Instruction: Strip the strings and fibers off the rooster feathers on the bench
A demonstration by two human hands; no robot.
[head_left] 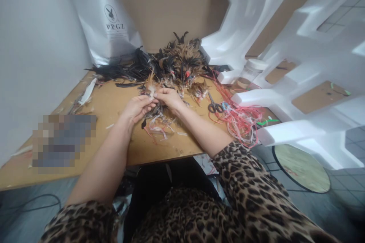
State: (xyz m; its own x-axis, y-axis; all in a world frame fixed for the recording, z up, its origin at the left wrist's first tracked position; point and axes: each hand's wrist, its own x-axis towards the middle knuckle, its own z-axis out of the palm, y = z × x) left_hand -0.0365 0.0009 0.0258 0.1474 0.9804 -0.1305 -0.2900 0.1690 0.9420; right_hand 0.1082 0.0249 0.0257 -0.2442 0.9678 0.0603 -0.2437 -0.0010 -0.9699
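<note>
Pinched between both my hands, above the wooden table, is a small brown feather (pixel 152 82) with pale fluff at its base. My left hand (pixel 139 107) holds the fluffy lower end from the left, fingers curled. From the right, my right hand (pixel 169 98) closes its fingertips on the same spot; the exact grip is partly hidden. Beneath the hands lies a loose heap of feather scraps and pink and white strings (pixel 159 126). Just behind them rises a large pile of black feathers (pixel 142 64) and brown feathers (pixel 185 55).
Dark-handled scissors (pixel 216 107) lie right of my right hand, beside a tangle of pink string (pixel 242 123). White foam pieces (pixel 273 133) crowd the right side, near a lidded clear jar (pixel 253 69). A silver bag (pixel 105 19) stands behind. A pixelated patch covers something at left.
</note>
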